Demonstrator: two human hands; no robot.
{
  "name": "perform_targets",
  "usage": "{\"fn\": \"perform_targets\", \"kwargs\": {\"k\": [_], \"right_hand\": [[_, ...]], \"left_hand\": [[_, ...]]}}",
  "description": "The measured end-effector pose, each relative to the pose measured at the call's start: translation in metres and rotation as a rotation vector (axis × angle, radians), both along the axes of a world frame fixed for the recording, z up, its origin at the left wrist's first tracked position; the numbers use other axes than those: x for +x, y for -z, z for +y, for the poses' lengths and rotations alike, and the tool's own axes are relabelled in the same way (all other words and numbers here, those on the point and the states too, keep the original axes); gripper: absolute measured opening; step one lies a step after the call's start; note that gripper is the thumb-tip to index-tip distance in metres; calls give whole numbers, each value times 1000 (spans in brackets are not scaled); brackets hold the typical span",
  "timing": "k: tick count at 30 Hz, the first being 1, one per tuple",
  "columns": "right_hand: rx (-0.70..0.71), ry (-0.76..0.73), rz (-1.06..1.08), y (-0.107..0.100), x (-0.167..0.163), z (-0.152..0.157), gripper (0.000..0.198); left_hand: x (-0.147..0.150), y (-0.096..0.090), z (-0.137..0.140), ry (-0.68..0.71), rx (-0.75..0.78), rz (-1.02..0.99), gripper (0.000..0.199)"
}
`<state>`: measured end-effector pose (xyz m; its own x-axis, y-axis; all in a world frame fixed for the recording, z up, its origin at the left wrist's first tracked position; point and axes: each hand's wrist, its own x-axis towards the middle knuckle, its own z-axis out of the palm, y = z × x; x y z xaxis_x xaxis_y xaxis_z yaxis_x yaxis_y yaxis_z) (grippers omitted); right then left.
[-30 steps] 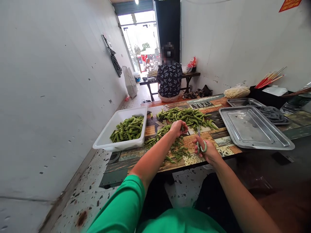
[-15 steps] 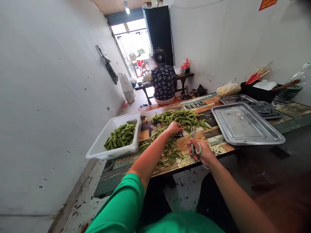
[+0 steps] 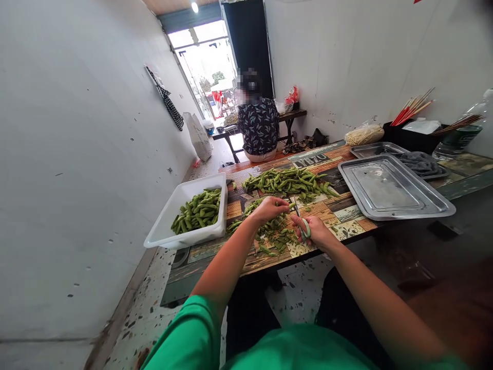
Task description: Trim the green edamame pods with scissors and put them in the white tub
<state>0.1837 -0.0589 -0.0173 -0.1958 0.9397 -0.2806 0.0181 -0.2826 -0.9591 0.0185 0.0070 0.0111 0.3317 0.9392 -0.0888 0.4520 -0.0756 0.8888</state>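
Observation:
My left hand (image 3: 271,208) pinches a green edamame pod (image 3: 291,205) whose tip points right. Fingers of my right hand (image 3: 313,231) are wrapped round the pale green handles of a pair of scissors (image 3: 305,229); the blades reach up to the end of the pod. Behind my hands lies a heap of pods (image 3: 288,181) on the wood-patterned table (image 3: 346,211). Cut bits and trimmings (image 3: 279,239) are scattered under and in front of my left hand. To the left, a white plastic tub (image 3: 162,226) holds a pile of pods (image 3: 198,210).
A metal tray (image 3: 393,187) lies at the right, overlapping another tray with a dark cloth (image 3: 418,163). Behind them are a black box of skewers (image 3: 396,132), a bagged bundle (image 3: 364,133) and a plastic bottle (image 3: 472,123). Beyond the table a person (image 3: 258,126) sits facing away.
My two hands have come together, and the scissor blades now meet a pod held in my left hand. The camera view has shifted slightly.

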Motion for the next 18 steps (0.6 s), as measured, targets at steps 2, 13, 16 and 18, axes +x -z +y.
{"fn": "perform_targets", "kwargs": {"k": [2,13,16,18], "right_hand": [[27,-3,-44,2,-2,0,41],[32,-8,3,10,-5,1,42],[-28,-27,80,7,-6,-5,43],[-26,-22,91,5,-7,-8,43]], "left_hand": [[-3,2,-2,10,-8,4,36],[-9,5,3,-11,-422,-485,33],[-7,4,3,-34,-435,-611,31],[-4,4,1,-60,-428,-629,31]]}}
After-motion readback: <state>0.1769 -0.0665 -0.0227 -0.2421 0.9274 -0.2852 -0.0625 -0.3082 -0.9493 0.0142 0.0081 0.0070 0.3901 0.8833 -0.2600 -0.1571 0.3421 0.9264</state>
